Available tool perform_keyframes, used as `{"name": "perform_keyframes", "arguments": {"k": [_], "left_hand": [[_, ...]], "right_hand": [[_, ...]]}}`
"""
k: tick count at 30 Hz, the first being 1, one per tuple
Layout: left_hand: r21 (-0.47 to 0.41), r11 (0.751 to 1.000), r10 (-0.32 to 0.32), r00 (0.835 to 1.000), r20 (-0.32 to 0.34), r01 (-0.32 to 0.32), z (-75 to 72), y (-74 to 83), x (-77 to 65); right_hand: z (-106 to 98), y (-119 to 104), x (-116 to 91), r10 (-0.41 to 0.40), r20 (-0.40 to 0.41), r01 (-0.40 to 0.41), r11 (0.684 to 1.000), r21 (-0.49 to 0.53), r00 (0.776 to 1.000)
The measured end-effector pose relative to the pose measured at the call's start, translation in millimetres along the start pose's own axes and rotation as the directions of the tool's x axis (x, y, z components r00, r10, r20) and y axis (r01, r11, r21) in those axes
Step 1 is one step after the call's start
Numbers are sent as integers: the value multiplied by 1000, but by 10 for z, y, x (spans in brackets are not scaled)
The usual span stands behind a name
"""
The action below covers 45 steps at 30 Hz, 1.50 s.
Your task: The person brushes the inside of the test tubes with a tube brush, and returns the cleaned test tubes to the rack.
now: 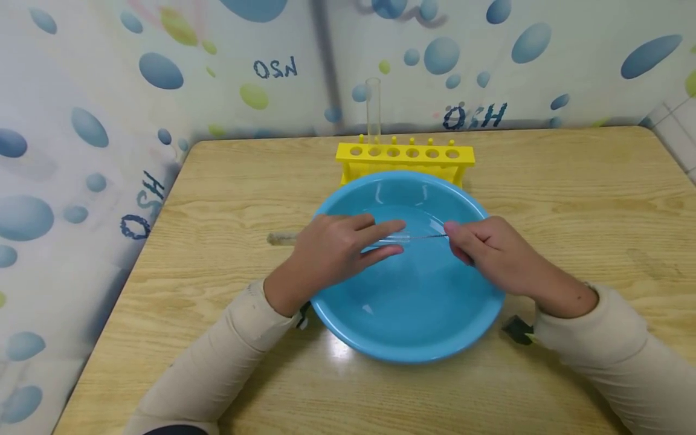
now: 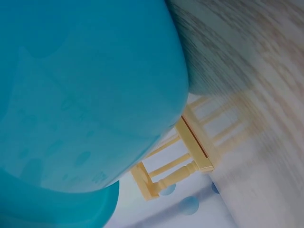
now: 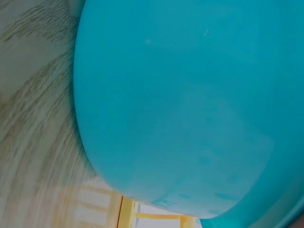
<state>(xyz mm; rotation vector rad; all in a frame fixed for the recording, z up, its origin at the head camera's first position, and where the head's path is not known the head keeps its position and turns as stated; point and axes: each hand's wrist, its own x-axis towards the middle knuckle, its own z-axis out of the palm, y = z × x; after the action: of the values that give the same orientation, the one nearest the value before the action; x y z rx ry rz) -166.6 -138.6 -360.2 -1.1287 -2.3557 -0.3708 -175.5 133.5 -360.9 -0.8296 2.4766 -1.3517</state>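
Over the blue basin [image 1: 408,350], my left hand [image 1: 339,244] holds a clear glass test tube [image 1: 394,238] that lies level, its mouth toward the right. Greyish bristles of a test tube brush [image 1: 281,238] show at the tube's left end, beyond the hand. The brush's thin wire handle [image 1: 426,237] comes out of the mouth. My right hand [image 1: 484,248] grips the end of that wire, thumb on top. Part of the tube is hidden under the left palm. Both wrist views are mostly filled by the basin's outer wall [image 2: 95,95] [image 3: 166,104].
Behind the basin stands a yellow test tube rack [image 1: 405,154] with another clear test tube [image 1: 373,112] upright in it. A small dark object [image 1: 518,330] lies by the right sleeve. The wooden table [image 1: 217,199] meets a patterned wall covering [image 1: 337,60] at the back.
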Motion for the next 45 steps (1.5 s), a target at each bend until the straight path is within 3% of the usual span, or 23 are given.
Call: {"name": "perform_keyframes", "arguments": {"k": [16, 30, 34, 37, 40, 45], "left_hand": [[16, 999, -27, 1000, -10, 28, -12, -23, -3], [54, 999, -3, 1000, -29, 4, -24, -6, 1], [43, 999, -11, 1000, -28, 12, -15, -5, -4], [29, 999, -21, 999, -24, 22, -8, -7, -5], [24, 999, -25, 1000, -19, 26, -2, -8, -5], [33, 999, -15, 1000, -15, 15, 2, -10, -7]], "right_hand": [[-63, 25, 0, -13, -28, 18, 983, 184, 1000], [-134, 3, 2, -39, 36, 29, 967, 253, 999], [-90, 18, -9, -42, 0, 42, 984, 174, 999], [-64, 21, -20, -88, -57, 89, 996, 16, 994], [-64, 22, -31, -146, -84, 136, 985, -108, 986], [-56, 20, -8, -179, -4, 177, 975, -132, 984]]}}
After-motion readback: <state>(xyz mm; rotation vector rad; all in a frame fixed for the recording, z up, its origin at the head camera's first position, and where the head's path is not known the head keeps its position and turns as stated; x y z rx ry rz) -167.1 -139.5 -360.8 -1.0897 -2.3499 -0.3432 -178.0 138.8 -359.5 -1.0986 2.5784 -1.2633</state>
